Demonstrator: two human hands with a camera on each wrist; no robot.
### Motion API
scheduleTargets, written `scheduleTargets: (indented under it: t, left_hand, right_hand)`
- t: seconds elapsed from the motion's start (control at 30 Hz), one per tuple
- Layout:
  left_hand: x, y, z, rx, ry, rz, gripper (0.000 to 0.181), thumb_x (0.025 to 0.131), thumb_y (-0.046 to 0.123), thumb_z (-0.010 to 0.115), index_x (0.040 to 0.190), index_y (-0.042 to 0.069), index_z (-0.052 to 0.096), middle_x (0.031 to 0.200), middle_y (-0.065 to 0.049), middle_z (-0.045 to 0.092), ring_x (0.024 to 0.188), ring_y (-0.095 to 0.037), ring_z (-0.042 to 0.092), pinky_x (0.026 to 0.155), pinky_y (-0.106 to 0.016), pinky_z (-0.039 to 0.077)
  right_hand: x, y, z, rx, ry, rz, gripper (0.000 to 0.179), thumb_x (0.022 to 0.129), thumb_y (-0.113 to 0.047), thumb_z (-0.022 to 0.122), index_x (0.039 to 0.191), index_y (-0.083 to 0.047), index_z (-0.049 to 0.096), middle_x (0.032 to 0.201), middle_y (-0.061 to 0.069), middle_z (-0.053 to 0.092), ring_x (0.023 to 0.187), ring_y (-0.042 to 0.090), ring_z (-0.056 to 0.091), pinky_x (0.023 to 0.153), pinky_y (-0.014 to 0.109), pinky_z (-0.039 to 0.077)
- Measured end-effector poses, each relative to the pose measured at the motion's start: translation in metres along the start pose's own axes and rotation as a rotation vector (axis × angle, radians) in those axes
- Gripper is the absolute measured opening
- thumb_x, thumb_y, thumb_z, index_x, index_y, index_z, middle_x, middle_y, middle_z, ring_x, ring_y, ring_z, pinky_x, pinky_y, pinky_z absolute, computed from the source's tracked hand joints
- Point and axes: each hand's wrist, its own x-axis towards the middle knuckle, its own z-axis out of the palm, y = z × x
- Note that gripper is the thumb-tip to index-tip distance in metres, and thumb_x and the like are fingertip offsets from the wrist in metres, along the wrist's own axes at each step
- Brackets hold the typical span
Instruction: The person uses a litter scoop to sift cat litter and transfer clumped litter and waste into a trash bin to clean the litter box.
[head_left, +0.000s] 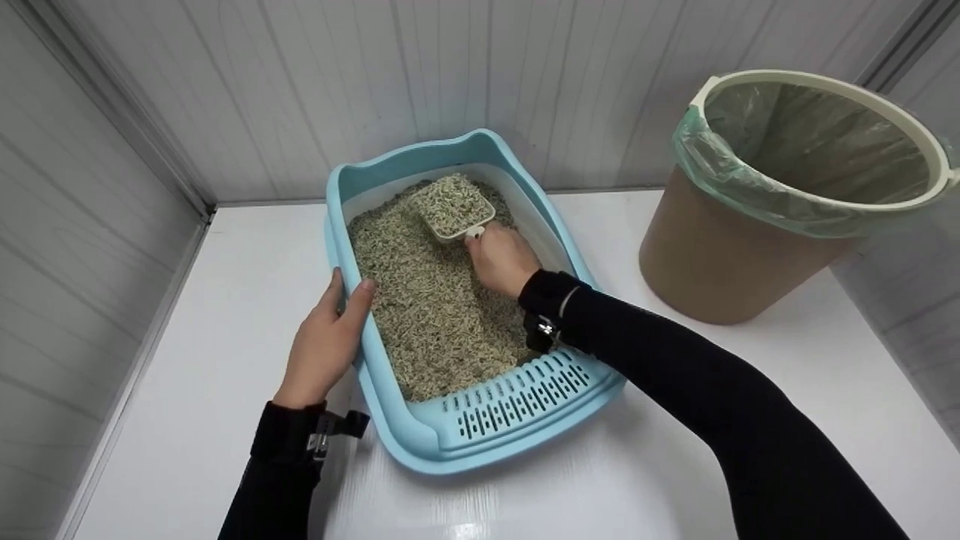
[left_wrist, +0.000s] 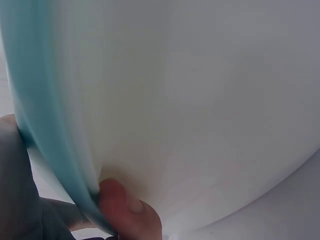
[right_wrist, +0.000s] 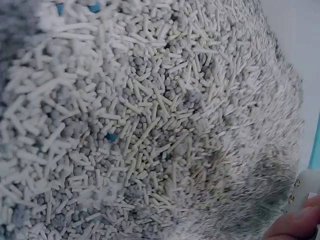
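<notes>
Tray (head_left: 384, 390) on the surface (head_left: 225, 315), left rim clasped by the left hand (head_left: 322, 345), thumb inside; a loose grip could let it slide. Farther in, right hand (head_left: 504, 259) curled round a heaped scoop (head_left: 472, 226); tilting could spill pellets (head_left: 427, 322). Far right, lined bin (head_left: 720, 255).

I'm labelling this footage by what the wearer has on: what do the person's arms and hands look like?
The left sleeve and right sleeve are black and close-fitting, with no markings visible. The left strap and right strap are black, each with a small, shiny, metallic-looking fitting. A thin pale band shows beside the right strap. The left hand and right hand are bare.
</notes>
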Motion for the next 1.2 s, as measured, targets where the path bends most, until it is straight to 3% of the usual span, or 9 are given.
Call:
scheduleTargets:
  t: [0.1, 0.3, 0.57, 0.87, 1.2]
  left_hand:
    - [-0.002, -0.004, -0.006, 0.006, 0.016, -0.01, 0.106, 0.105, 0.087, 0.042, 0.18, 0.02, 0.007, 0.181, -0.024, 0.023, 0.156, -0.044, 0.044, 0.122, -0.061, 0.041]
    - [-0.005, -0.01, -0.012, 0.017, 0.043, -0.012, 0.107, 0.105, 0.086, 0.041, 0.18, 0.017, 0.007, 0.18, -0.025, 0.024, 0.153, -0.046, 0.048, 0.119, -0.062, 0.043]
    - [-0.002, -0.009, -0.006, 0.019, 0.053, -0.004, 0.106, 0.106, 0.085, 0.04, 0.18, 0.015, 0.008, 0.18, -0.026, 0.024, 0.153, -0.048, 0.048, 0.118, -0.063, 0.045]
    - [-0.002, -0.008, -0.007, 0.025, 0.043, -0.012, 0.107, 0.105, 0.087, 0.04, 0.18, 0.017, 0.008, 0.18, -0.025, 0.024, 0.152, -0.047, 0.049, 0.119, -0.062, 0.043]
    - [-0.004, -0.013, -0.011, 0.036, 0.052, -0.019, 0.106, 0.105, 0.087, 0.039, 0.18, 0.019, 0.008, 0.181, -0.024, 0.024, 0.156, -0.047, 0.044, 0.122, -0.063, 0.041]
  right_hand:
    - [-0.006, -0.021, -0.006, 0.014, -0.028, 0.014, 0.035, 0.123, -0.031, 0.046, 0.113, -0.001, 0.06, 0.088, 0.011, 0.053, 0.078, 0.03, 0.052, 0.077, 0.042, 0.043]
    - [-0.003, -0.036, -0.01, -0.006, -0.03, 0.001, 0.035, 0.123, -0.035, 0.047, 0.113, -0.004, 0.06, 0.084, 0.003, 0.047, 0.075, 0.023, 0.048, 0.073, 0.037, 0.039]
    - [-0.007, -0.033, -0.022, -0.039, -0.019, -0.05, 0.037, 0.123, -0.034, 0.047, 0.121, 0.0, 0.062, 0.086, 0.005, 0.049, 0.076, 0.026, 0.05, 0.074, 0.041, 0.041]
    - [-0.015, -0.03, -0.025, -0.031, -0.05, -0.018, 0.04, 0.122, -0.037, 0.048, 0.125, 0.0, 0.063, 0.09, 0.006, 0.055, 0.081, 0.027, 0.058, 0.077, 0.046, 0.052]
    - [-0.02, -0.032, -0.028, -0.003, -0.075, -0.017, 0.038, 0.122, -0.039, 0.049, 0.122, -0.003, 0.063, 0.088, 0.004, 0.053, 0.076, 0.023, 0.054, 0.07, 0.041, 0.048]
